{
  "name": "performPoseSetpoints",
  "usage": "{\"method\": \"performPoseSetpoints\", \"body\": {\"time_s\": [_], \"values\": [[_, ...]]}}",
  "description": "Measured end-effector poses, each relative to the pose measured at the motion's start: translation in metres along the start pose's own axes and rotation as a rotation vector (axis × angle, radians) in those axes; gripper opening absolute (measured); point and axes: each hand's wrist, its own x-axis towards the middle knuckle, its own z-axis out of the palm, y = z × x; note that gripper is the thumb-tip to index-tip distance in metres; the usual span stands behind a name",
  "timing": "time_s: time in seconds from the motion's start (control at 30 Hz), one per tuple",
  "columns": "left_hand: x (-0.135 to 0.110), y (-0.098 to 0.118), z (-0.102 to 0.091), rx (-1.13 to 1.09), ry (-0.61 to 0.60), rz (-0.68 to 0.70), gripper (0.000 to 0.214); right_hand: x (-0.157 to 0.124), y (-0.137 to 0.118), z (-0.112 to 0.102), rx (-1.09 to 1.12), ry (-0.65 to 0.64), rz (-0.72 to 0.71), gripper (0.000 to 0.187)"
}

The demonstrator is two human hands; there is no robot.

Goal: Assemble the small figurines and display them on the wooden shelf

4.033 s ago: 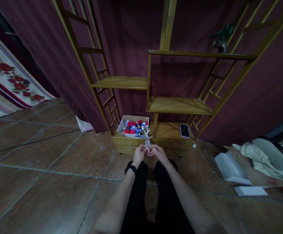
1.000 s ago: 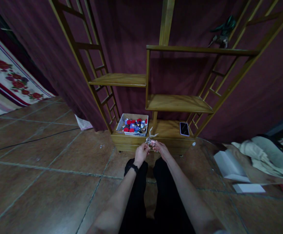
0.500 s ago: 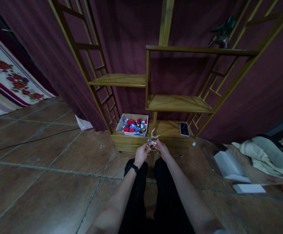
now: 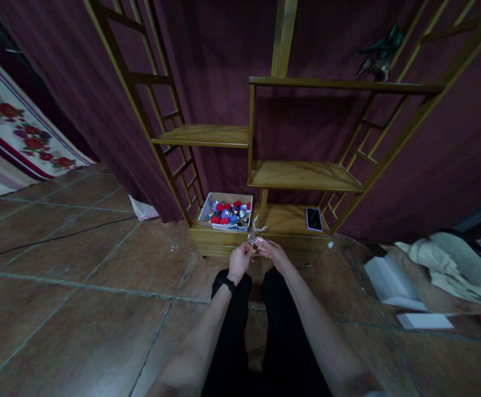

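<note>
Between my two hands, in front of the lowest shelf, is a small shiny figurine. Pale branching prongs like antlers rise from its top, and a pinkish spot shows on its right side. My left hand, below a black wristband, pinches it from the left with closed fingers. From the right, my right hand has its fingertips on the pinkish side. The fingers partly cover the lower part of the figurine. Behind my left hand, an open white box holds several small figures with red round pieces.
A wooden shelf unit stands ahead, with a phone on its low shelf. Higher up at right is a dark green statuette. White boxes and cloth lie on the right. A dark cable crosses the tiled floor.
The figurine has shifted slightly left and turned in my hands. My right hand's fingers are straighter and its grip has moved. The box and phone have stayed in place.
</note>
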Motion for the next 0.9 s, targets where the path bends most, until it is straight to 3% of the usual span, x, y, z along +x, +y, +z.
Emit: {"method": "performPoseSetpoints", "body": {"time_s": [0.27, 0.57, 0.9], "values": [[-0.004, 0.006, -0.003, 0.099, 0.033, -0.004, 0.005, 0.008, 0.013, -0.003, -0.161, 0.012, -0.089, 0.040], [-0.013, 0.014, -0.008, 0.304, 0.053, 0.065, 0.010, 0.012, 0.025, -0.005, -0.449, 0.151, -0.183, 0.006], [-0.028, 0.019, -0.006, 0.537, 0.003, 0.233, 0.024, 0.008, 0.028, -0.008, -0.478, 0.208, -0.185, 0.009]]}}
